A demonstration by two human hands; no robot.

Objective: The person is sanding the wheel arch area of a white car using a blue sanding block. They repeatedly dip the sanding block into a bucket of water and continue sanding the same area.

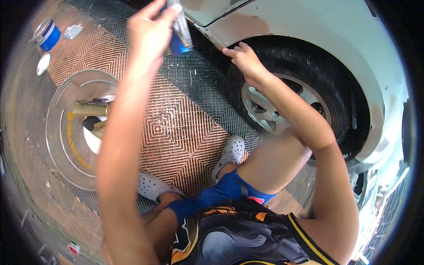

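My left hand [152, 31] is raised at the top, closed around a flat, box-like blue and silver piece [182, 33] whose exact kind I cannot make out. To its right is the pale car body [304, 20], with a brownish patch of filler or bare coat [238, 25] above the wheel arch. My right hand [247, 64] is at the lower front edge of that panel, beside the black tire [236, 86]. Its fingers are partly bent and apart, with nothing seen in them; whether the fingertips touch the panel is unclear.
On the left lies a large round tray-like lid [55, 132] holding a tan abrasive roll [90, 108] and other bits. Beyond it are a blue can [49, 37], a small round lid [43, 64] and crumpled clear plastic [73, 31]. My feet in grey clogs [232, 152] rest on grated floor tiles [176, 119].
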